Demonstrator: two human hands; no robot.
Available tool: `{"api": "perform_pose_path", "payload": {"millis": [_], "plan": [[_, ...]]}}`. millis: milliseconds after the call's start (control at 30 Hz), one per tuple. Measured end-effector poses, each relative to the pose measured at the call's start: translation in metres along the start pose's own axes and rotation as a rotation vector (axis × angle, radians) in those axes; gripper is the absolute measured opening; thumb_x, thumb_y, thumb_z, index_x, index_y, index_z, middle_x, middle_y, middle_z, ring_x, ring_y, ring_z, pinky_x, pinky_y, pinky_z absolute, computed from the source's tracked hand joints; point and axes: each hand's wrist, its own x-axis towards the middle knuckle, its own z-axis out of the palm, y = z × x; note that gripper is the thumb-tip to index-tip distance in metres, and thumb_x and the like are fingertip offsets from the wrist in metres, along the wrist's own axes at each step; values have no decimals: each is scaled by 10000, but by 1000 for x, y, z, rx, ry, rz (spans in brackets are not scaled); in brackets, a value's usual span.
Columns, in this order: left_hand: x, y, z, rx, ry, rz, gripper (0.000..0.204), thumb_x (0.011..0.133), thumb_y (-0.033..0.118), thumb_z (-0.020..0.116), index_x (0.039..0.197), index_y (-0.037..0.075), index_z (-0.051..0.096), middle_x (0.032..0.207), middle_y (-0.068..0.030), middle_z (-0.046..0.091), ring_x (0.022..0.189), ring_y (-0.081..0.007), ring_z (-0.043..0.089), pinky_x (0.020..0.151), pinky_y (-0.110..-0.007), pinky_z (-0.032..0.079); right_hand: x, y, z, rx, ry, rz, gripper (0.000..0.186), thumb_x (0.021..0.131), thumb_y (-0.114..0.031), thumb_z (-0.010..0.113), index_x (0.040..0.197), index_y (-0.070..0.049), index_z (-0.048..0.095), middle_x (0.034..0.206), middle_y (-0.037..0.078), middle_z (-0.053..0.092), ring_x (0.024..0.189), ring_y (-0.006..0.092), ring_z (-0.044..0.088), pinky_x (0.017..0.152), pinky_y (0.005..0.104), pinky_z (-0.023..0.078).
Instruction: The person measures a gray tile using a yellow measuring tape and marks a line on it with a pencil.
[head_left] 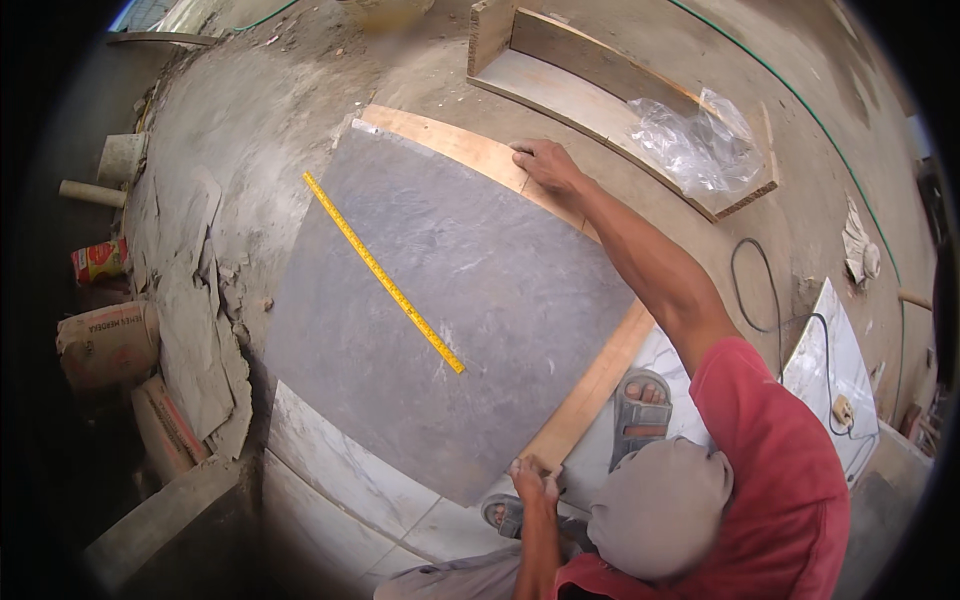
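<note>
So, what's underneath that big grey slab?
What lies directly beneath the grey slab is covered, so I can't tell. White marbled tiles show past its lower-left edge; wooden strips line two other edges.

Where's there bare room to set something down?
Free: the grey slab between the yellow ruler and the wooden strips, and the floor between slab and wooden trough. Crowded: the left side, with paper sacks and broken pieces, and the trough's right end, holding clear plastic.

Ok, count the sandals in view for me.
2. One sandal is just right of the light wooden strip; a second sandal is lower left of it, partly hidden by the co-worker's left forearm. Others could be out of sight.
</note>
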Motion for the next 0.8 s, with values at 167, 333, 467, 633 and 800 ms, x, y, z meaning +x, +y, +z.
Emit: {"api": "perform_pose_path", "payload": {"millis": [167,333,467,633,800], "plan": [[1,-2,0,6,-17,8,398,979,187,428,1356,97,336,1370,-139,422,1220,-363,453,916,-753,354,8,10,-4,38,-14,-28,357,927,-245,598,1230,-63,649,1159,167,681,1072,277,638,930,361,473],[10,-9,-12,37,-14,53,368,977,180,411,1330,85,374,1329,-143,442,1179,-365,468,891,-737,376,3,11,-4,92,-35,-33,351,919,-242,608,1214,-59,658,1135,165,690,1050,265,644,910,365,480],[10,-5,-12,29,-14,38,369,957,158,426,1316,79,397,1269,-136,473,1129,-353,488,841,-707,406,2,5,-8,109,-48,-9,351,908,-237,620,1207,-56,663,1117,161,696,1028,257,650,899,361,484],[-1,7,-4,6,20,33,364,952,158,430,1307,81,407,1250,-132,482,1119,-340,493,814,-673,419,-3,9,-11,155,-83,43,360,894,-231,635,1208,-59,667,1083,157,705,989,236,655,878,351,489],[5,3,-9,1,1,55,345,947,149,431,1287,91,419,1256,-133,476,1119,-332,490,796,-658,425,4,9,-12,74,-92,-10,357,894,-221,626,1209,-58,668,1085,152,708,995,230,655,879,348,488]]}}
